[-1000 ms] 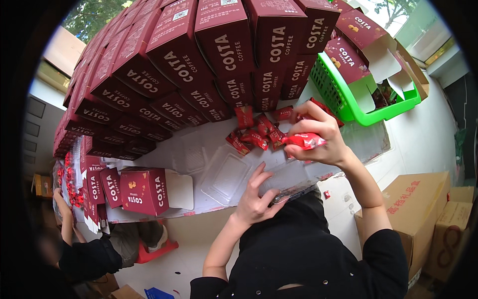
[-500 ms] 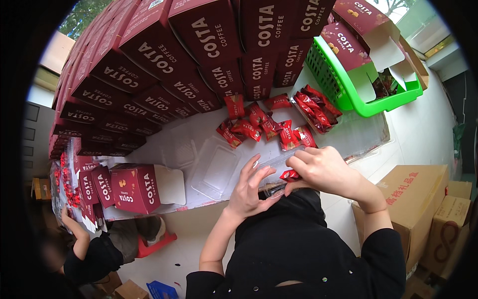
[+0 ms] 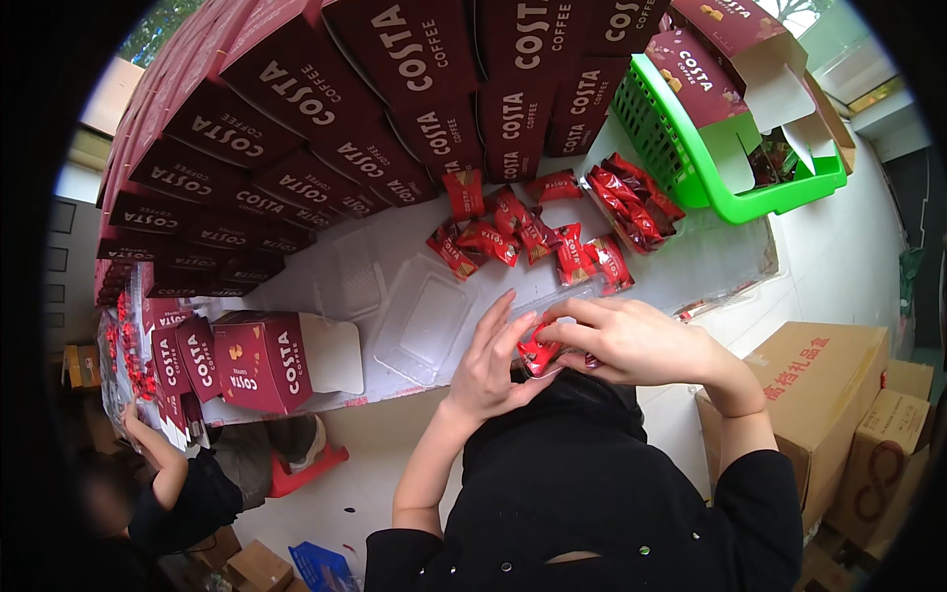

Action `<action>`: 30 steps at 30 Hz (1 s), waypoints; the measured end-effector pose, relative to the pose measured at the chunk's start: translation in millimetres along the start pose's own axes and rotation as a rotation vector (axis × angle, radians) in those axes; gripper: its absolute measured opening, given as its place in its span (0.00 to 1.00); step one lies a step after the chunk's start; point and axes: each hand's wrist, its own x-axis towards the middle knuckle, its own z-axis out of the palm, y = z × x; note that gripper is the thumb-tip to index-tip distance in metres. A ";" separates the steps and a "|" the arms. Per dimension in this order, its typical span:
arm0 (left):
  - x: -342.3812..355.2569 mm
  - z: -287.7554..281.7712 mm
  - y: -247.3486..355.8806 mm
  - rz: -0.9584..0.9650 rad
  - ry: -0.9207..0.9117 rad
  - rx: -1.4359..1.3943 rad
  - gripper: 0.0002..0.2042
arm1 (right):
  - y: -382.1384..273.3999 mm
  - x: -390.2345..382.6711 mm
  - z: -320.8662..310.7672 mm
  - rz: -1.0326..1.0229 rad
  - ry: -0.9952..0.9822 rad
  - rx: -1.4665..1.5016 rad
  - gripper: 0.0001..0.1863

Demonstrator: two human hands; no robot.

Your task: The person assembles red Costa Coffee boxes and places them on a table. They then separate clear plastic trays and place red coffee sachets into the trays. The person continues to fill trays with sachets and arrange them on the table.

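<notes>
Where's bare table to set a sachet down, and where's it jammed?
Free: white table right of the green basket, and the strip before the open maroon box. Crowded: stacked maroon boxes behind, loose red sachets, clear trays mid-table.

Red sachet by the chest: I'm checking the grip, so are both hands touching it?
Touching. The head view shows the left hand and right hand fingers closed around the red sachet.

Red sachet [image 3: 539, 351] half hidden by hands

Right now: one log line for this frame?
left hand: steadies red sachet | right hand: pinches same sachet | clear tray: beside left hand | loose sachets: on table beyond
</notes>
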 end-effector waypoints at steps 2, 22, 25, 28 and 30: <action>-0.6 -1.0 0.3 -0.006 0.005 -0.003 0.39 | 0.3 3.6 -0.5 -0.043 0.021 0.015 0.18; -4.4 -3.7 -0.5 -0.022 -0.021 -0.008 0.18 | 2.4 4.9 -11.7 -0.005 0.158 0.182 0.15; 1.3 -6.6 3.0 -0.004 -0.041 0.035 0.20 | 4.2 4.6 -5.4 0.040 0.179 0.209 0.21; 0.6 -7.3 2.1 0.012 -0.054 0.037 0.21 | 9.0 3.8 -0.3 0.054 0.255 0.174 0.21; 0.3 -4.3 3.8 -0.017 0.013 -0.010 0.20 | 10.5 2.7 -1.9 0.053 0.259 0.238 0.21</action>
